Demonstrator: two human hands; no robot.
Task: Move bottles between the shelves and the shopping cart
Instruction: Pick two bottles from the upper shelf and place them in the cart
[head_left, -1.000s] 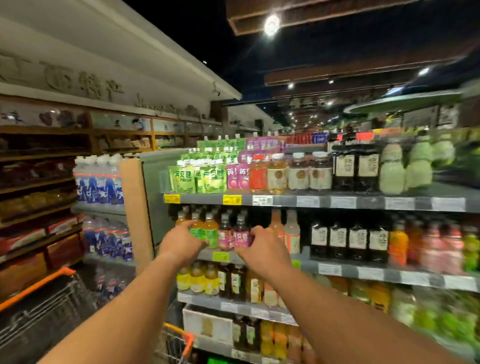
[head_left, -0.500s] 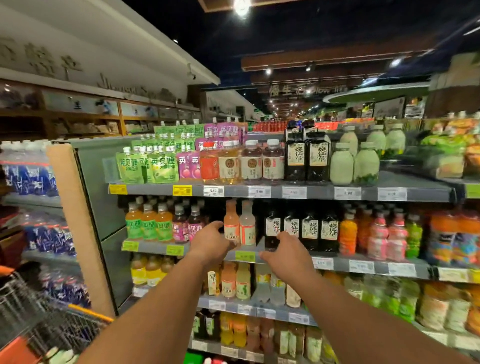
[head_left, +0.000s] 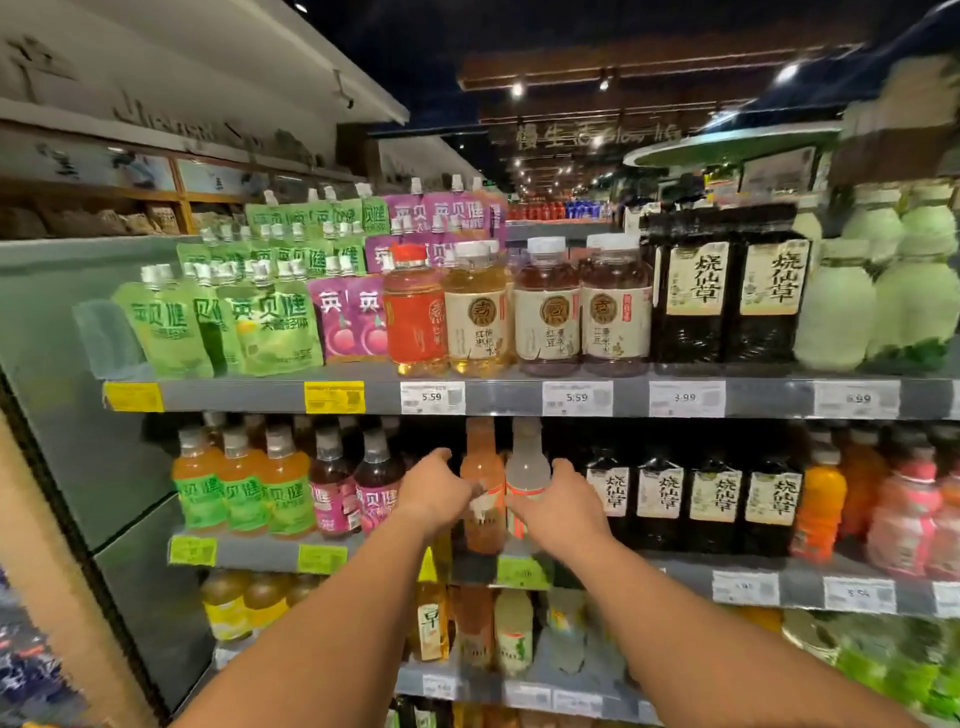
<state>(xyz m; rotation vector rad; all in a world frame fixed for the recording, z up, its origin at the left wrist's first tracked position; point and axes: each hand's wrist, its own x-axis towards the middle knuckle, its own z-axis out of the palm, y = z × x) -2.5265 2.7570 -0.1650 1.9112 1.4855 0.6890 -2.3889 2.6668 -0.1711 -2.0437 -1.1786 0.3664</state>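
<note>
On the second shelf (head_left: 597, 564) a peach-coloured bottle (head_left: 483, 462) and a pale whitish bottle (head_left: 527, 465) stand upright side by side. My left hand (head_left: 436, 493) reaches in from the left, its fingers wrapped on the peach bottle's label. From the right, my right hand (head_left: 563, 506) curls its fingers round the pale bottle. Both bottles rest on the shelf. The shopping cart is out of view.
Orange bottles with green labels (head_left: 239, 483) and purple-labelled bottles (head_left: 358, 488) stand left of my hands, dark herbal-jelly bottles (head_left: 685, 493) to the right. The top shelf (head_left: 519, 397) carries pouches and tea bottles. More bottles fill the shelf below (head_left: 498, 634).
My hands have moved right along the second shelf, from the purple-labelled bottles to the peach and pale bottles. The view has shifted right and closer; the cart has left the frame.
</note>
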